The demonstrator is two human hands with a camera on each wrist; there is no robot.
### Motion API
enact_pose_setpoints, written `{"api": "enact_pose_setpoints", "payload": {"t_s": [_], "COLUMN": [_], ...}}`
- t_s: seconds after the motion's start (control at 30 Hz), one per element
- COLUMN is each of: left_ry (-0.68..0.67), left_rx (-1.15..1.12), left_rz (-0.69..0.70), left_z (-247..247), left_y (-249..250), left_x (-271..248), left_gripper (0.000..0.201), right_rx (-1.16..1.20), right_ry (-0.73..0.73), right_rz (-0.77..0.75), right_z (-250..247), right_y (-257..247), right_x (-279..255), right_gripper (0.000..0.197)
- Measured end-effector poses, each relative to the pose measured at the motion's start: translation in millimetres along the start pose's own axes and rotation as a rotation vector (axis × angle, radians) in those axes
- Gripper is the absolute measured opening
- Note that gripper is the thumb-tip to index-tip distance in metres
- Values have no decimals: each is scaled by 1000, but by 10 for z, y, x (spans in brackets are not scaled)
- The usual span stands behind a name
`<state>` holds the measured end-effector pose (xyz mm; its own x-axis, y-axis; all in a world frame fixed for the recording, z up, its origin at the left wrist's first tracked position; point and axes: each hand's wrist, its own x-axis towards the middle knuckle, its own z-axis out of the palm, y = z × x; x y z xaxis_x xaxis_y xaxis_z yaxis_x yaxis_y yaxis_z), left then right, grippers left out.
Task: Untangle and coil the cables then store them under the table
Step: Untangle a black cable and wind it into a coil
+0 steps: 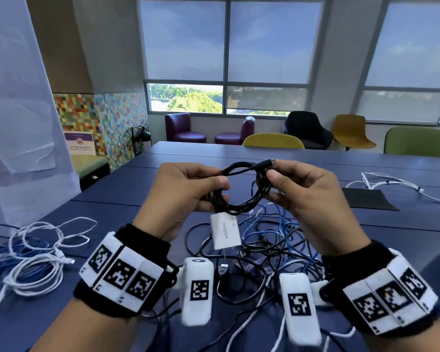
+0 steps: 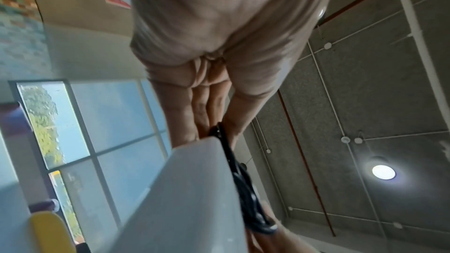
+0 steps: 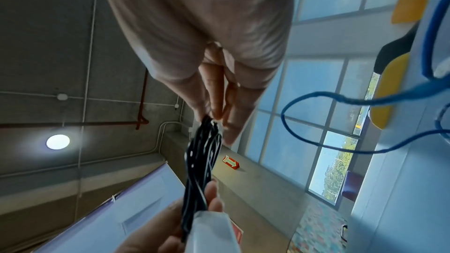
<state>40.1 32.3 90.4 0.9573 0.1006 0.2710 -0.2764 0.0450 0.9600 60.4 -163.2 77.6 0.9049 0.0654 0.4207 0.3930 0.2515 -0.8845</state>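
A black cable wound into a small coil hangs in the air between both hands above the blue table. My left hand pinches the coil's left side, and my right hand pinches its right side, with the plug end sticking out on top. A white power adapter dangles from the coil. In the left wrist view the adapter fills the lower middle beside the black coil. In the right wrist view the coil runs between the fingers of both hands.
Below the hands lies a tangle of blue, black and white cables. White and blue cables are heaped at the left. More white cable and a black mat lie at the right. Chairs stand beyond the far edge.
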Motion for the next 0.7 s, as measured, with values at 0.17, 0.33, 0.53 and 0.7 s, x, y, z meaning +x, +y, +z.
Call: {"api": "enact_pose_setpoints", "payload": {"t_s": [0.17, 0.33, 0.53, 0.7], "left_ry": [129, 262, 475, 631], "left_rx": [49, 190, 383, 450], "left_rz": [13, -29, -130, -234], "left_z": [-448, -1125, -2074, -2752], "left_y": [114, 154, 33, -190], "left_x": [-85, -219, -423, -588], "left_gripper": [9, 5, 4, 12], "right_rx": [-212, -715, -1119, -1395], "right_ry": [-79, -237, -487, -687], "right_rz": [55, 20, 8, 104], "right_z": [179, 317, 653, 968], "right_y": [142, 289, 334, 633], "right_x": [-107, -79, 125, 300], "right_gripper": [22, 11, 15, 26]}}
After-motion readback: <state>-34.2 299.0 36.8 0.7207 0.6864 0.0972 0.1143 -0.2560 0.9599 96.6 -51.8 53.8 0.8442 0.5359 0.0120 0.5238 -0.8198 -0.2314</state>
